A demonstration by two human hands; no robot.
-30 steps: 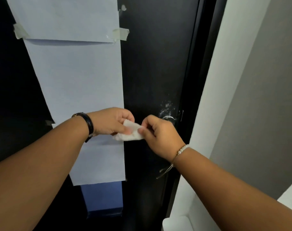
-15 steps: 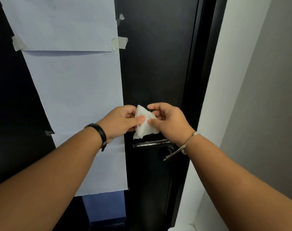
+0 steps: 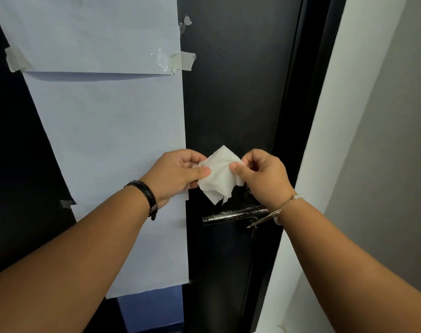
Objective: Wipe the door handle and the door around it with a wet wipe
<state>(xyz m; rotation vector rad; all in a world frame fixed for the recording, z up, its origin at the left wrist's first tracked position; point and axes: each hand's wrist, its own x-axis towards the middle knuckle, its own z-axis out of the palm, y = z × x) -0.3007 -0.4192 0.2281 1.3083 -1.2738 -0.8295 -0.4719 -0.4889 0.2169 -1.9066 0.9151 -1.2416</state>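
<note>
A crumpled white wet wipe (image 3: 218,177) hangs in front of the black door (image 3: 231,97), held between both hands. My left hand (image 3: 178,175) pinches its left edge with thumb and fingers. My right hand (image 3: 264,175) pinches its right edge. Just below the wipe, the shiny metal lever handle (image 3: 228,215) sticks out to the left; its right end is hidden behind my right wrist. The wipe's lower corner hangs a little above the handle, apart from it.
White paper sheets (image 3: 108,131) are taped over the door's left part, with tape pieces (image 3: 183,61) at the edges. The dark door frame (image 3: 298,111) and a white jamb (image 3: 324,150) run along the right, then a grey wall (image 3: 392,140).
Both hands rose on the door and spread the wipe wider between them. The view tilted, so the lever handle now shows below the hands.
</note>
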